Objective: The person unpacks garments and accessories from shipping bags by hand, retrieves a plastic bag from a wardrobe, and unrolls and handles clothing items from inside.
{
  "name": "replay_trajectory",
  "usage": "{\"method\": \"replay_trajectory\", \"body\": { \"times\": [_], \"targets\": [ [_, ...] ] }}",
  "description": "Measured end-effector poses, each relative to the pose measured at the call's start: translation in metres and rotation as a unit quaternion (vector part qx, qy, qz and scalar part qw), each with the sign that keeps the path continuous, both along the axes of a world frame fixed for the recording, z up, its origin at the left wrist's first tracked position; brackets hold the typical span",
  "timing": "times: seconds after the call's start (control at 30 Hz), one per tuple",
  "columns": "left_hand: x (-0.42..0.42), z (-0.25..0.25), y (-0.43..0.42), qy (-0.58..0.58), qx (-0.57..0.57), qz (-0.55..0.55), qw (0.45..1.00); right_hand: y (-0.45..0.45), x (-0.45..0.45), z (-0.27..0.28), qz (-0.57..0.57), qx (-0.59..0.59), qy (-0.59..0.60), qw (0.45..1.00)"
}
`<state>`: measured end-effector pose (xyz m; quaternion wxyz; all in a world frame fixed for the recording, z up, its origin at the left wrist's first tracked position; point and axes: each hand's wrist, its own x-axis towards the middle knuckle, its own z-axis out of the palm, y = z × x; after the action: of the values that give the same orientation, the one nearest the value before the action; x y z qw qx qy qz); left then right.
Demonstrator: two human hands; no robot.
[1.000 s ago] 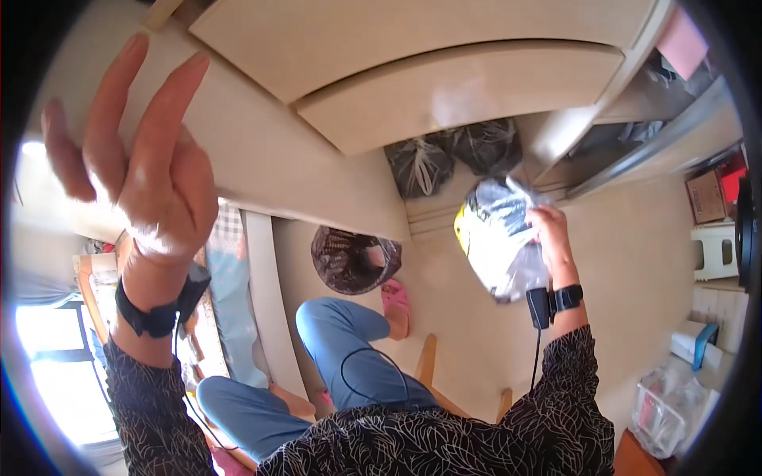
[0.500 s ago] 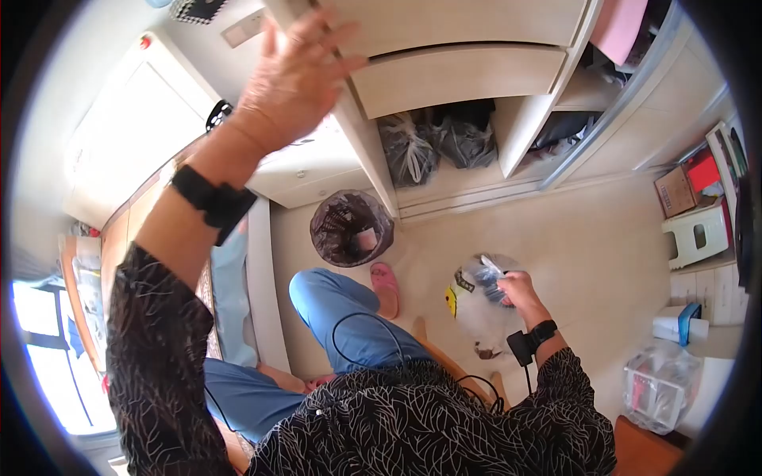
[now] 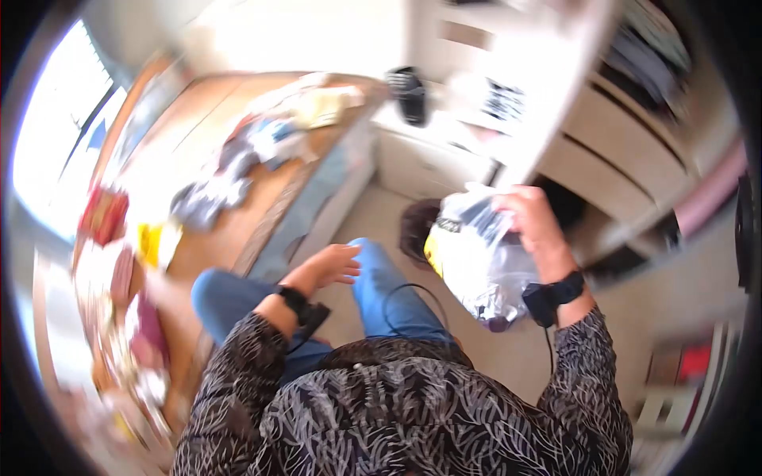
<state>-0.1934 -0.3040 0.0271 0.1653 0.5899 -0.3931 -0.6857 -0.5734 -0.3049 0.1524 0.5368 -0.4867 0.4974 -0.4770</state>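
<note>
My right hand (image 3: 533, 220) grips the top of a clear plastic bag (image 3: 482, 266), which hangs below and to the left of it in mid-air. The bag has a yellow patch and dark print on its left side. Something dark shows at its bottom, too blurred to name. Over my knees is my left hand (image 3: 324, 266), its fingers stretched out and nothing in them. Behind the bag, partly hidden, stands a dark-lined waste bin (image 3: 417, 226) on the floor.
A wooden bed platform (image 3: 230, 226) at left carries rumpled clothes (image 3: 274, 139), a yellow packet (image 3: 159, 242) and a red bundle (image 3: 103, 214). A white cabinet (image 3: 429, 170) stands ahead. Drawers (image 3: 607, 147) rise at right. A cable loops over my lap.
The view has swung left towards the bed. My right hand has lifted the plastic bag off the floor to knee height or above. My left hand has dropped from the drawers to my lap.
</note>
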Motion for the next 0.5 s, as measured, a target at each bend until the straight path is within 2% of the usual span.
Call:
{"method": "replay_trajectory", "body": {
  "times": [0.03,0.07,0.1,0.13,0.2,0.23,0.27,0.33,0.4,0.5],
  "targets": [
    [0.014,-0.001,0.028,0.065,0.006,0.036,0.997,0.004,0.027,0.029,0.048,-0.005,-0.002,0.999],
    [0.015,0.015,0.054,0.076,0.016,0.081,0.994,0.0,0.053,0.046,0.104,-0.012,-0.024,0.994],
    [0.026,0.012,0.074,0.145,0.029,0.112,0.983,0.006,0.089,0.072,0.131,-0.021,0.005,0.991],
    [0.03,0.011,0.09,0.198,0.077,0.168,0.963,0.018,0.123,0.098,0.151,-0.03,0.033,0.988],
    [0.04,0.033,0.13,0.31,0.101,0.233,0.916,0.039,0.184,0.134,0.222,-0.057,0.028,0.973],
    [0.031,0.026,0.11,0.388,0.088,0.262,0.879,0.006,0.189,0.14,0.27,-0.06,0.042,0.96],
    [0.055,0.023,0.121,0.473,0.058,0.277,0.834,0.018,0.232,0.154,0.297,-0.071,0.059,0.95],
    [0.075,0.075,0.141,0.549,-0.086,0.302,0.775,0.037,0.288,0.173,0.345,-0.108,0.102,0.927],
    [0.099,0.099,0.144,0.59,-0.239,0.325,0.699,0.036,0.331,0.168,0.375,-0.113,0.063,0.918],
    [0.145,0.097,0.143,0.608,-0.292,0.391,0.627,0.014,0.381,0.147,0.41,-0.088,-0.015,0.908]
  ]
}}
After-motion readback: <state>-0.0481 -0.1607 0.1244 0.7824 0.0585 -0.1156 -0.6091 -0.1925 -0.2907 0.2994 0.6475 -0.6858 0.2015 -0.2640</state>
